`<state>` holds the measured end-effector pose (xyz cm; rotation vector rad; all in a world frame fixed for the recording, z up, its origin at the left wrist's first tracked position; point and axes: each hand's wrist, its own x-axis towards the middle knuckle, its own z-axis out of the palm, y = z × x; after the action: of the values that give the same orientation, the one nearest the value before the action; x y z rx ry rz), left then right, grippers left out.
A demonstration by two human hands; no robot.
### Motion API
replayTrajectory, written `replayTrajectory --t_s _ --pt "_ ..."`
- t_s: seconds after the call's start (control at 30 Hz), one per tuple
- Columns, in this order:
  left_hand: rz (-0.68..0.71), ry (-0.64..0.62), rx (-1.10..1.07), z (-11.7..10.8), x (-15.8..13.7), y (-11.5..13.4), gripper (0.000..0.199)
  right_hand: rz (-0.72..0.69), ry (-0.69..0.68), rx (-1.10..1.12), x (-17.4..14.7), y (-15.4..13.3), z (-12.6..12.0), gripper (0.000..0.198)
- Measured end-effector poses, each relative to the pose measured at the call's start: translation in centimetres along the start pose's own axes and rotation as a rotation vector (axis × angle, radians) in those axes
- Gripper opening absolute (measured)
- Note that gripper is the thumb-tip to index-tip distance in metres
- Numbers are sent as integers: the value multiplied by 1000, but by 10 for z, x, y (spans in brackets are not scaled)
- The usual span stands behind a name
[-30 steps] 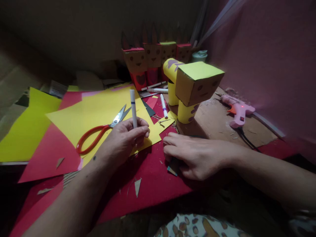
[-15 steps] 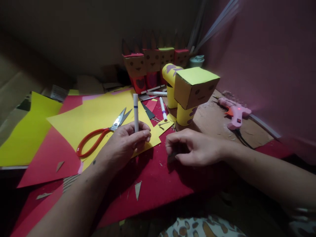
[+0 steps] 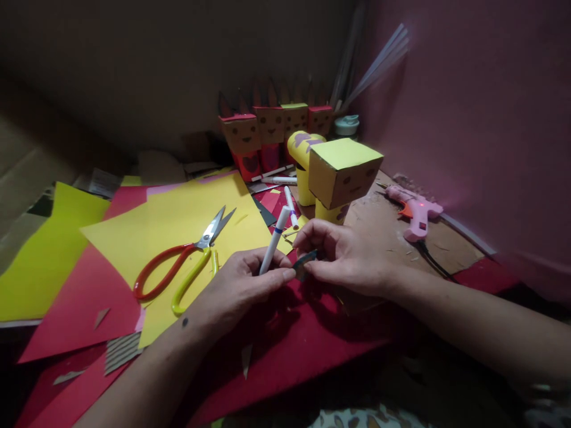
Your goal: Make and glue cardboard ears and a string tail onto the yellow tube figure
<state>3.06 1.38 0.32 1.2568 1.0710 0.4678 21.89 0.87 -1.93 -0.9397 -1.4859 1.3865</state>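
Observation:
My left hand (image 3: 245, 282) is closed around a white marker (image 3: 275, 238) with a blue band, which leans up and to the right. Its thumb and fingertip meet one end of a small dark, bluish-green curved piece (image 3: 305, 260), perhaps paper or card. My right hand (image 3: 345, 258) pinches the other end of that piece between thumb and fingers. Just behind the right hand stands a yellow figure (image 3: 345, 169) with a cardboard box head and a drawn face. Left of my left hand, scissors (image 3: 190, 261) with red and yellow handles lie with blades apart on yellow paper (image 3: 173, 202).
A pink glue gun (image 3: 419, 211) lies on cardboard at the right, its light red. Several finished box-headed figures (image 3: 241, 134) stand at the back. Another marker (image 3: 291, 208) and paper scraps lie beyond my hands. Red sheets (image 3: 89, 297) spread at the left.
My hands have come together, the right one lifting the small dark piece up to the left fingertips. The marker in my left hand has tipped from upright to the right.

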Motion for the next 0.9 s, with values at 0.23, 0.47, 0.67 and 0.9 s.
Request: replayTrajectory --t_s 0.23,0.47,0.67,0.9 --pt "77 120 78 2 3 -2 15 29 27 130 3 4 2 20" --pt "33 207 33 0 1 -3 30 31 36 75 3 5 2 9" --pt "193 493 417 -16 6 -5 25 5 -26 -78 2 3 2 7" --pt "236 573 605 -24 13 -11 33 -299 -210 -382 -2 7 2 10"
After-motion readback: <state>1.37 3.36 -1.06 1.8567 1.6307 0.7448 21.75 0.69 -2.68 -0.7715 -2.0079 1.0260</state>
